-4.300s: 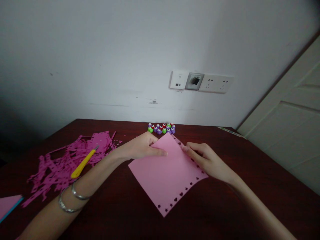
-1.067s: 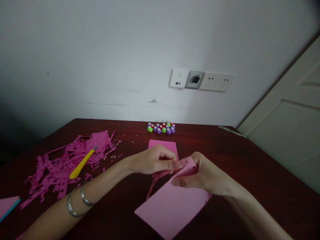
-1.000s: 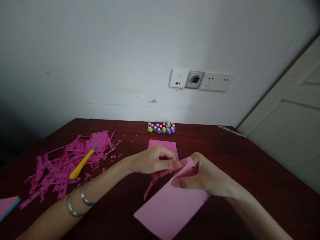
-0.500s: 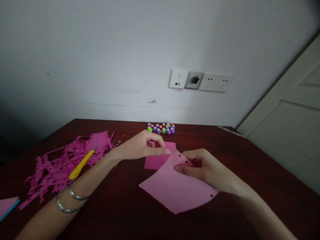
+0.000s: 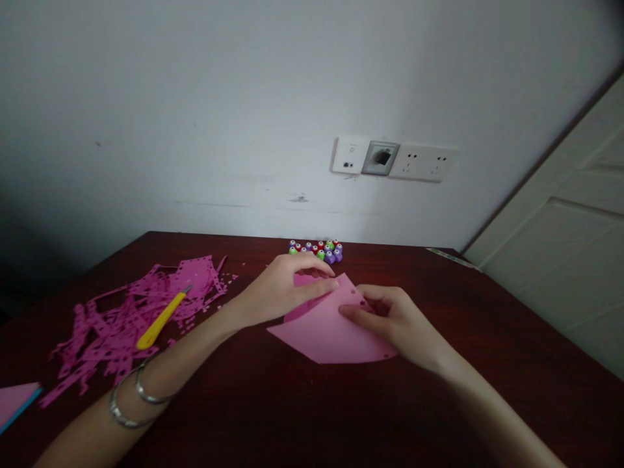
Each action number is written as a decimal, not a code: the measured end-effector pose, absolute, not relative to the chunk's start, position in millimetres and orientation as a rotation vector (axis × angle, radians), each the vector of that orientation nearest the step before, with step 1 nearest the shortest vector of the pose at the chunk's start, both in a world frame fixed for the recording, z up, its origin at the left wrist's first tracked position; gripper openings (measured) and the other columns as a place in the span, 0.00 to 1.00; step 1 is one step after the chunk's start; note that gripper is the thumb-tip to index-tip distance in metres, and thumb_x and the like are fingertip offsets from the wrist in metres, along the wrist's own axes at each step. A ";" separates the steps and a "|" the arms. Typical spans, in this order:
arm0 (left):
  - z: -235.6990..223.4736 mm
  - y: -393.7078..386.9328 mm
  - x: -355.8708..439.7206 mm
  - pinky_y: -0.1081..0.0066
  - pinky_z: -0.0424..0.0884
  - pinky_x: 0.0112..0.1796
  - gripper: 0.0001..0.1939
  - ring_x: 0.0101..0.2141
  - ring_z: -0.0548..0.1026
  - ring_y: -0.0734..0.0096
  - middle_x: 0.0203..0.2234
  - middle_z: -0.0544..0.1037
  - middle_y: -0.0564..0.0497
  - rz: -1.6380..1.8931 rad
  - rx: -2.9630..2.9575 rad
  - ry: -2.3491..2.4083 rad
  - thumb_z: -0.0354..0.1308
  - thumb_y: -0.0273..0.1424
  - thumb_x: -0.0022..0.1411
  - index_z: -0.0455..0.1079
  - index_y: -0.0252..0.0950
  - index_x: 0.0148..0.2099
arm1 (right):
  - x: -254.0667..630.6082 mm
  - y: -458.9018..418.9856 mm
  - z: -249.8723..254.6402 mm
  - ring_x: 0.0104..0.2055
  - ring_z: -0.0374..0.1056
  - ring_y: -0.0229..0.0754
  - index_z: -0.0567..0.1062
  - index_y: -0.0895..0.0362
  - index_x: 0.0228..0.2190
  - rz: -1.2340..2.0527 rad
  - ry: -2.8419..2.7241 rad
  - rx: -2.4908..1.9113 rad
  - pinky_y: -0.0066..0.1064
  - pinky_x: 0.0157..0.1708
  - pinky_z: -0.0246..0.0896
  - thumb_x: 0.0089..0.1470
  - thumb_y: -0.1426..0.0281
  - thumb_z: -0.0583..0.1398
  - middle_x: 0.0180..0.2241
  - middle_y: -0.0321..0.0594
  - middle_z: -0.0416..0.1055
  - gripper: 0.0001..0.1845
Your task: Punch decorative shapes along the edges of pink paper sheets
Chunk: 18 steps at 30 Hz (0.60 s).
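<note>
A light pink sheet of paper [image 5: 319, 337] with small flower-shaped holes along its right edge is held tilted above the table. My right hand [image 5: 387, 315] grips its right edge, thumb on the near face and fingers behind. My left hand [image 5: 292, 286] has its thumb and index fingertips close together at the upper left edge, closed on the paper near its top corner. Behind the sheet lies a darker pink paper [image 5: 303, 281], mostly covered by the sheet and my left hand.
Punched pink paper scraps [image 5: 114, 325] heap at the left, with a yellow-handled craft knife [image 5: 160, 320] on top. Several small coloured eye-like pieces [image 5: 331, 252] stand near the wall. A stack of coloured paper [image 5: 17, 400] lies at the left edge, a ruler-like strip [image 5: 453, 258] at the back right.
The light pink sheet has tilted, its near corner moving up and away from me. Its top corner is higher, and my left hand has shifted slightly with it, covering more of the darker paper.
</note>
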<state>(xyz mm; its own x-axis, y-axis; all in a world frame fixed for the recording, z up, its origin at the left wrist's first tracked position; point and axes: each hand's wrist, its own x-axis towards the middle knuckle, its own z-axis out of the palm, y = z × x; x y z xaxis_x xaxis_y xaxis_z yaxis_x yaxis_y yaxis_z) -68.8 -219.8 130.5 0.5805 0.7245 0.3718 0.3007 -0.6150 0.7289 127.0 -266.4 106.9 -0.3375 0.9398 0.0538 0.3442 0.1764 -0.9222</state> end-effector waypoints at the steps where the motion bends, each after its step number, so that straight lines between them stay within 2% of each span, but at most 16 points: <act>1: 128.9 -219.3 -67.5 0.73 0.64 0.34 0.11 0.32 0.69 0.74 0.30 0.74 0.51 0.831 2.155 0.776 0.54 0.36 0.57 0.71 0.33 0.36 | 127.1 -267.8 107.5 0.27 0.62 0.35 0.74 0.61 0.30 1.174 -1.801 -1.212 0.25 0.24 0.56 0.52 0.61 0.58 0.28 0.38 0.69 0.15; 4: 123.5 -219.7 -62.9 0.75 0.63 0.30 0.12 0.27 0.67 0.76 0.25 0.72 0.52 0.710 2.051 0.721 0.53 0.36 0.58 0.71 0.32 0.32 | 125.7 -272.3 111.1 0.24 0.60 0.33 0.74 0.62 0.30 1.247 -1.804 -1.224 0.24 0.21 0.53 0.51 0.60 0.58 0.26 0.38 0.68 0.16; 10: 123.1 -225.8 -57.8 0.77 0.61 0.26 0.11 0.25 0.64 0.79 0.23 0.69 0.54 0.647 1.902 0.648 0.53 0.36 0.58 0.69 0.32 0.31 | 120.7 -276.5 116.7 0.22 0.57 0.32 0.74 0.62 0.29 1.263 -1.795 -1.200 0.23 0.19 0.49 0.53 0.57 0.55 0.24 0.38 0.67 0.19; 18: 118.9 -223.2 -57.8 0.74 0.62 0.31 0.08 0.27 0.65 0.78 0.23 0.69 0.53 0.575 1.693 0.475 0.54 0.30 0.56 0.68 0.32 0.27 | 119.4 -282.5 117.1 0.22 0.55 0.31 0.74 0.61 0.27 1.320 -1.806 -1.110 0.23 0.20 0.48 0.53 0.58 0.56 0.21 0.35 0.64 0.18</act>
<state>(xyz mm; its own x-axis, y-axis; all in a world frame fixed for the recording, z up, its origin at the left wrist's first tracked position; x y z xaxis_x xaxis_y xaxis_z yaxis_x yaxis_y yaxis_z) -57.8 -223.2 118.9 0.7928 0.5984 0.1162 0.0006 -0.1914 0.9815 119.4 -282.5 117.1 -0.4440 0.8960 0.0114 0.2612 0.1416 -0.9548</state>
